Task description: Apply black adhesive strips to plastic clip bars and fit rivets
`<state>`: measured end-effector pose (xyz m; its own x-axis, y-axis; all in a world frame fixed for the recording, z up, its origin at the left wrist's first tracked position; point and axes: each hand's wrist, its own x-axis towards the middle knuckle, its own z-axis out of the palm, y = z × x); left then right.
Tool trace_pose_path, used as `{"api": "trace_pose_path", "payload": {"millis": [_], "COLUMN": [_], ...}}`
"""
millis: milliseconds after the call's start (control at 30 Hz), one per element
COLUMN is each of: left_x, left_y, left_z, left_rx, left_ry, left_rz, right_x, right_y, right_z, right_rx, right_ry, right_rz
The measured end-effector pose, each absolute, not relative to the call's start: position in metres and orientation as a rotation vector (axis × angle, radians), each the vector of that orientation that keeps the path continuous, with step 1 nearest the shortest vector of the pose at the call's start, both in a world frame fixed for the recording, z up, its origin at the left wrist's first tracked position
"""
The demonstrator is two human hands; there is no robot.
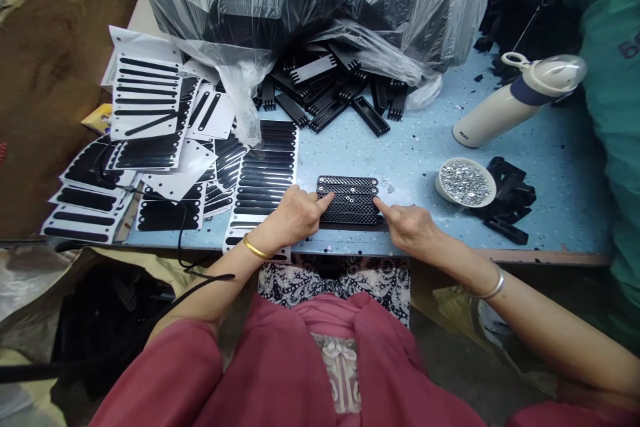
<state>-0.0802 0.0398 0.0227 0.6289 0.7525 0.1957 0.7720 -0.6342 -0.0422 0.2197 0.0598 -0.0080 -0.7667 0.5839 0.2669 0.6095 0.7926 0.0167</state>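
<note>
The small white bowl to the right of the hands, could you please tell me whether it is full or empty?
Full, or nearly: the bowl holds a heap of small silvery pieces up to about its rim.

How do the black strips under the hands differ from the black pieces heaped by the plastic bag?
The strips under the hands lie side by side in a neat flat block; the heaped pieces lie jumbled at all angles. The strips show a dotted face; the heaped pieces show comb-like teeth. The left hand and right hand touch the strips; no hand touches the heaped pieces. Both are black and narrow, on the blue table.
</note>
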Motion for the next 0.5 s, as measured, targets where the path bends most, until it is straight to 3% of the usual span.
{"api": "trace_pose_path", "payload": {"millis": [500], "left_x": [-0.103], "left_y": [0.024], "left_z": [0.016], "left_rx": [-2.646], "left_ry": [-1.321], "left_rz": [-0.165], "right_x": [0.217], "right_y": [0.057], "right_z": [-0.01], "right_rx": [-0.946], "right_ry": [-2.777], "right_rz": [-0.252]}}
